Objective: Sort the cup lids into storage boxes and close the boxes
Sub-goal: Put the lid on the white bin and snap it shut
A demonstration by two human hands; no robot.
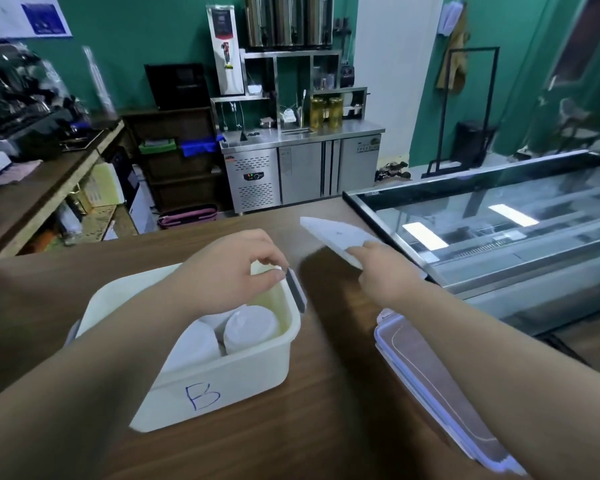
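A white storage box [222,382] marked "B" in blue stands open on the wooden counter, with stacks of white cup lids [250,327] inside. My left hand [232,268] reaches over the box and grips its far right rim beside a grey side latch [297,289]. My right hand [385,268] holds a white box lid [333,235] by its near edge, lifted above the counter to the right of the box. A second box, closed with a clear clip-on lid [426,372], sits at the lower right under my right forearm.
A glass display case [499,220] borders the counter on the right. Past the counter's far edge are a steel fridge unit [302,168], drink dispensers and shelves. A wooden side counter [32,188] with machines runs along the left.
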